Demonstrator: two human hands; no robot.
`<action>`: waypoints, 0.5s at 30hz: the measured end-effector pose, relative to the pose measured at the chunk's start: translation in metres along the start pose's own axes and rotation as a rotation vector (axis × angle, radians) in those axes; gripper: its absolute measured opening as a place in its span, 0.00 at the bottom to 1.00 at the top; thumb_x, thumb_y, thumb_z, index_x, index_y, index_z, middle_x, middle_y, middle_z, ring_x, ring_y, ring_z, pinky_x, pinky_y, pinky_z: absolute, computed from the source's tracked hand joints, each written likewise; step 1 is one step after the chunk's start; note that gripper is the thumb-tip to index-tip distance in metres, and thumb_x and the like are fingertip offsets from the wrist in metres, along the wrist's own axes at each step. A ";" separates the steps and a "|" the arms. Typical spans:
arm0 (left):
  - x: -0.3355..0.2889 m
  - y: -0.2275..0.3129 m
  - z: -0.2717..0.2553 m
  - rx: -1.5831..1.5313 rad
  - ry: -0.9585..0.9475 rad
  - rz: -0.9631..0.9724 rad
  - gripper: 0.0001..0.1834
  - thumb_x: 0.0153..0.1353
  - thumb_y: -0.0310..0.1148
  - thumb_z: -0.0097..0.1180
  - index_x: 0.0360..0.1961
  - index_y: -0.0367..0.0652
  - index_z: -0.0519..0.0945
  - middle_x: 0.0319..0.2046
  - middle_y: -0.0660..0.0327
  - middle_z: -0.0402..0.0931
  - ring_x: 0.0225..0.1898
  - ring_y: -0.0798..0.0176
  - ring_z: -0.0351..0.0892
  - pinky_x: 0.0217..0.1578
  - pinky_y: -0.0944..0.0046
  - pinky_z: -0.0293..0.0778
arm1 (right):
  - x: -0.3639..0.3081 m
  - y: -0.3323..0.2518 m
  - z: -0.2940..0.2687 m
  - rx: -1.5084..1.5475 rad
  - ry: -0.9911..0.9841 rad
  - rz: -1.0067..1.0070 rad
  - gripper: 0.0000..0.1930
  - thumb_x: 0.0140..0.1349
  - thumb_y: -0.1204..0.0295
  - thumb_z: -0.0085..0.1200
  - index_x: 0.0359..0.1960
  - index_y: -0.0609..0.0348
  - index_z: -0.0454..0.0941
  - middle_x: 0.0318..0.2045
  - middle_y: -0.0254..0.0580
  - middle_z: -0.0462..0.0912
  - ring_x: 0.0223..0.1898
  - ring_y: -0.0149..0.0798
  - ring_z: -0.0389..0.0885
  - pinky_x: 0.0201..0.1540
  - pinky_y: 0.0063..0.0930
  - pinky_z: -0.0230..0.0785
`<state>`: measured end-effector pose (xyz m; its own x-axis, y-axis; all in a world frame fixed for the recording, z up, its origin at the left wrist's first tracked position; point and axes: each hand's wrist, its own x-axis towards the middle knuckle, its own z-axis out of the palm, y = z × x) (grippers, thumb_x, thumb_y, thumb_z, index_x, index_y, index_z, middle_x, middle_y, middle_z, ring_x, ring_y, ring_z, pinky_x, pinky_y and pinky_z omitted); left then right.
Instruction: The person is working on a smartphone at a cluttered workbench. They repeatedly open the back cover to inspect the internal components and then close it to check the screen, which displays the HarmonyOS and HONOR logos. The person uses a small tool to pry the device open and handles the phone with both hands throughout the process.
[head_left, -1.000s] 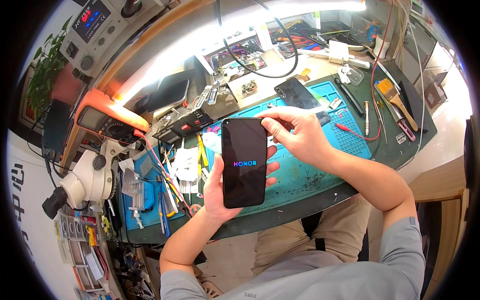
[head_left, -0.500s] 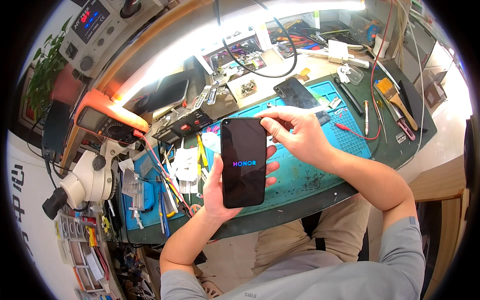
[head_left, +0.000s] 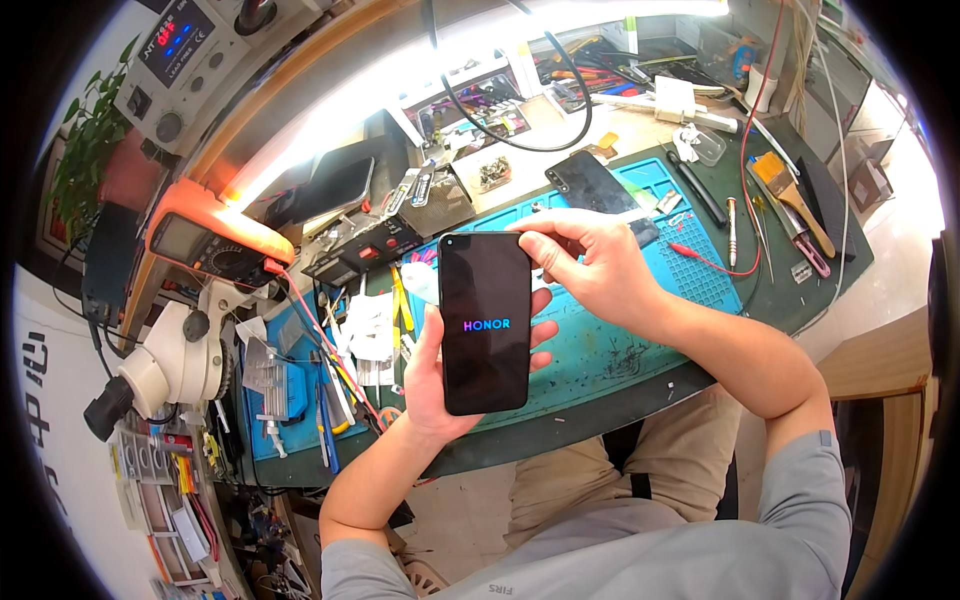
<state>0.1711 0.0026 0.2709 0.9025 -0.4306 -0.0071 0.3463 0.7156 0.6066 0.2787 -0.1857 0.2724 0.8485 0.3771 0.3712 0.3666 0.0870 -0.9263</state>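
Note:
A black smartphone [head_left: 485,365] is held upright above the near edge of the bench, its dark screen lit with a small coloured logo. My left hand [head_left: 432,385] wraps round its lower half, thumb along the left side and fingertips showing past the right side. At the phone's top right corner, my right hand [head_left: 590,262] pinches the edge between thumb and forefinger. Beneath both hands lies a blue repair mat [head_left: 620,330]. Beyond my right hand, a dark phone back cover [head_left: 590,188] rests on the mat.
To the left stand an orange multimeter [head_left: 215,240] and a white microscope [head_left: 185,345]. A black cable loop [head_left: 530,150] hangs over the back. Brushes [head_left: 795,205], a black pen-shaped tool [head_left: 700,190] and a red test lead [head_left: 715,262] lie at the right. Pliers and tweezers crowd the left.
Both hands and the phone keep their hold and pose. The view has shifted very slightly; the screen shows the same logo.

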 end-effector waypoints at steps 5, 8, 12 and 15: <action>0.000 -0.002 0.003 -0.035 0.027 0.021 0.45 0.72 0.65 0.34 0.77 0.42 0.48 0.74 0.46 0.51 0.71 0.40 0.60 0.69 0.40 0.61 | 0.001 -0.002 0.001 0.092 -0.035 0.057 0.10 0.69 0.72 0.57 0.47 0.65 0.83 0.26 0.34 0.84 0.26 0.20 0.76 0.30 0.20 0.71; 0.001 -0.003 0.005 -0.061 0.068 0.045 0.43 0.73 0.63 0.33 0.76 0.42 0.51 0.73 0.49 0.55 0.71 0.42 0.61 0.69 0.40 0.60 | 0.000 -0.005 -0.001 0.051 -0.094 0.071 0.12 0.69 0.72 0.57 0.50 0.65 0.81 0.27 0.34 0.85 0.28 0.20 0.78 0.32 0.20 0.72; -0.002 -0.004 -0.003 -0.030 0.059 0.045 0.37 0.76 0.58 0.31 0.74 0.43 0.56 0.69 0.52 0.63 0.69 0.48 0.65 0.69 0.41 0.62 | -0.001 -0.003 0.000 0.188 -0.110 0.123 0.14 0.69 0.70 0.57 0.52 0.65 0.79 0.29 0.34 0.85 0.31 0.21 0.79 0.34 0.20 0.74; -0.004 -0.004 -0.013 -0.006 0.156 0.030 0.34 0.77 0.55 0.30 0.74 0.44 0.56 0.70 0.52 0.63 0.69 0.48 0.65 0.68 0.41 0.62 | 0.001 -0.007 -0.002 0.271 -0.122 0.208 0.14 0.70 0.70 0.57 0.52 0.66 0.79 0.31 0.35 0.85 0.32 0.22 0.79 0.35 0.21 0.76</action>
<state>0.1691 0.0082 0.2584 0.9411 -0.3188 -0.1127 0.3197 0.7305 0.6034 0.2776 -0.1875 0.2789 0.8366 0.5182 0.1774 0.0623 0.2317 -0.9708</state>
